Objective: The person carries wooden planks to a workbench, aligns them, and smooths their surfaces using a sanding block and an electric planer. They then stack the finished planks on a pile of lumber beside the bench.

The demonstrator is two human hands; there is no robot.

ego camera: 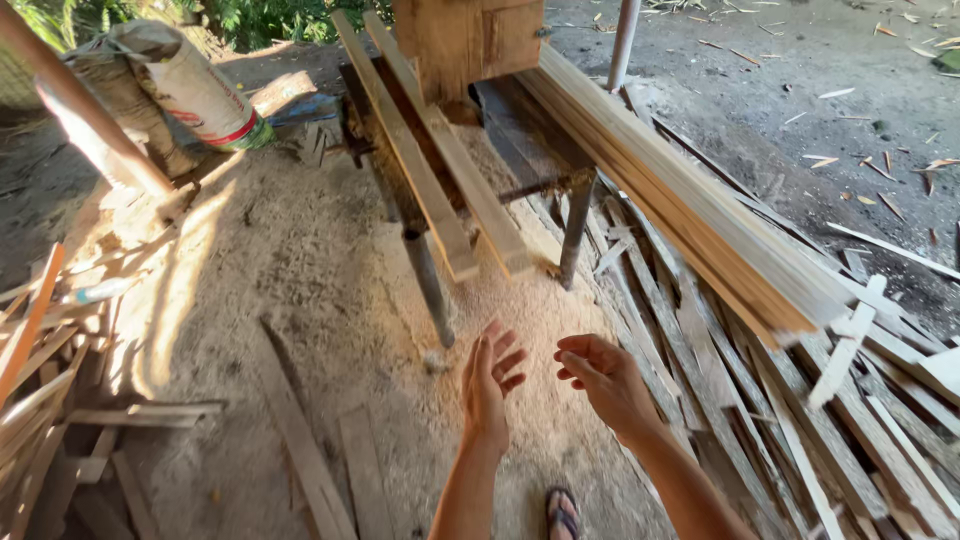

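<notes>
My left hand (490,385) is raised in front of me with its fingers spread and nothing in it. My right hand (603,380) hovers beside it, fingers loosely curled, also holding nothing. Both hang above the sawdust-covered ground (330,290), just short of a wooden saw bench (470,150) on metal legs. Two long planks (440,180) lie along the bench and jut toward me. A thick stack of thin wood strips (690,210) rests on the bench's right side, sloping down toward my right hand.
A heap of loose wood slats (790,400) covers the ground at right. More offcuts (50,380) lie at left. A filled sack (180,85) leans at the back left beside a slanting pole (90,120). My sandalled foot (563,512) shows at the bottom.
</notes>
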